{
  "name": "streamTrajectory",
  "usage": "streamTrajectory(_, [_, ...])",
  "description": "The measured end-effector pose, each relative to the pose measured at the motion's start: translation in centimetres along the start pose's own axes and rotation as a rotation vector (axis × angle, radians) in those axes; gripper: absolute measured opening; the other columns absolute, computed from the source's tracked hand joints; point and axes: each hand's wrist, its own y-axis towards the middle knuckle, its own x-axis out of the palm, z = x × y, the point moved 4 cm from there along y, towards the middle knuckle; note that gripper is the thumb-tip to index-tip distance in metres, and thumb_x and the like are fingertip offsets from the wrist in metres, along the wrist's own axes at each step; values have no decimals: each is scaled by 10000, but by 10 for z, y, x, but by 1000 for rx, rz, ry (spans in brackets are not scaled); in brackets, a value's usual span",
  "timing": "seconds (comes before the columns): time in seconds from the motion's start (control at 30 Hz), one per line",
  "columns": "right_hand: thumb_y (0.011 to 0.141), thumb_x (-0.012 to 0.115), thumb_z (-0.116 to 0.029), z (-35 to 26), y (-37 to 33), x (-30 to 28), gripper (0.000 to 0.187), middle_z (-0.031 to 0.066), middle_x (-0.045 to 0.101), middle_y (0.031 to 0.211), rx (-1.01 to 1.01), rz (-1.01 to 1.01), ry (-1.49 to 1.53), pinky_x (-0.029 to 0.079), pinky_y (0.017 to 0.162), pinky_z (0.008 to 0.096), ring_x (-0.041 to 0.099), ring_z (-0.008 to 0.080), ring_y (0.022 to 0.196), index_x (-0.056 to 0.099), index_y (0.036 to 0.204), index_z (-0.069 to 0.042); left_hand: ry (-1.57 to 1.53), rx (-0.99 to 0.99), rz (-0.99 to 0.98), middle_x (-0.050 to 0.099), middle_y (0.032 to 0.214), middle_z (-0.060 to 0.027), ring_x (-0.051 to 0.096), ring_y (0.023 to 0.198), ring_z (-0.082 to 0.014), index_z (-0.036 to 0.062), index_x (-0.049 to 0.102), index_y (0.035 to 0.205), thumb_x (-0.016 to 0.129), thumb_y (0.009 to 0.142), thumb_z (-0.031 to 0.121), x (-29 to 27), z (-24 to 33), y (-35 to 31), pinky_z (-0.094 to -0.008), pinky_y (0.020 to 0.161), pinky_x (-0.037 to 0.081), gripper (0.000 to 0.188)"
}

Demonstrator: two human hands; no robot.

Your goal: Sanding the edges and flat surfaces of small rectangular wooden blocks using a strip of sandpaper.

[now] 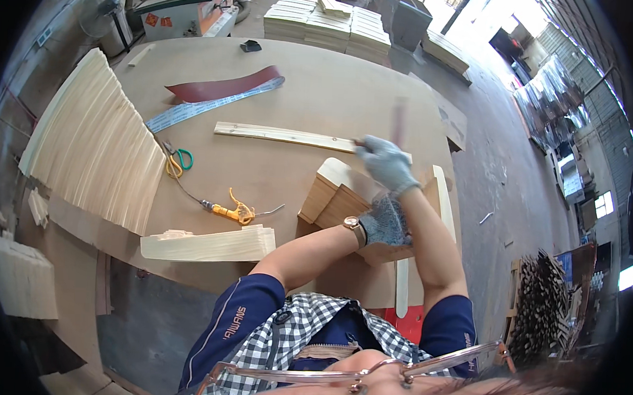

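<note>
My left hand, in a grey-blue knitted glove with a watch at the wrist, grips the stack of wooden boards in front of me. My right forearm crosses close to it and hides part of its fingers. Above the stack, my right hand, in a pale glove, is smeared by motion. Its fingers look closed on a reddish-brown strip, which stands up blurred; its kind is unclear. Just beyond lies a long, narrow wooden slat, its right end behind the right hand.
On the brown table lie a reddish abrasive belt, scissors and a yellow air blow gun. A long row of boards stands at left; a short stack sits nearer. Another slat lies by the right edge.
</note>
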Motion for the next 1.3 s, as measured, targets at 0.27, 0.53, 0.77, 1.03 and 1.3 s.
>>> streamTrajectory(0.27, [775, 583, -194, -82, -17, 92, 171, 158, 704, 787, -466, -291, -634, 537, 707, 470, 692, 321, 787, 722, 801, -98, 33, -100, -261, 628, 1016, -184, 620, 893, -314, 70, 592, 1094, 646, 785, 468, -30, 20, 31, -436, 798, 461, 507])
streamTrajectory(0.53, [825, 589, -39, -53, -95, -54, 165, 131, 651, 777, -166, 296, -121, 513, 641, 421, 648, 334, 712, 649, 963, -107, 46, -115, -475, 608, 994, -156, 614, 822, -291, 99, 589, 1054, 653, 790, 443, -52, 21, 44, -422, 751, 463, 438])
streamTrajectory(0.77, [897, 628, -236, 87, -197, -111, 121, 119, 636, 767, 283, 561, -437, 506, 655, 440, 619, 334, 683, 585, 864, -128, 129, 66, -381, 536, 1139, -150, 537, 1013, -301, 65, 533, 1244, 724, 740, 461, -44, 26, 37, -420, 828, 414, 668])
streamTrajectory(1.03, [931, 620, -249, 157, -263, -53, 190, 200, 641, 826, 491, 645, -100, 476, 689, 465, 628, 369, 775, 631, 896, -62, 235, 112, -381, 539, 1117, -146, 541, 962, -285, 58, 524, 1235, 693, 776, 430, -42, 32, 34, -407, 801, 416, 614])
streamTrajectory(1.3, [912, 657, -258, 156, -260, -37, 254, 184, 691, 960, 446, 788, -148, 508, 755, 429, 649, 368, 841, 682, 1051, -47, 278, 182, -268, 585, 1013, -128, 580, 895, -270, 69, 567, 1092, 661, 795, 384, -44, 36, 35, -398, 752, 449, 443])
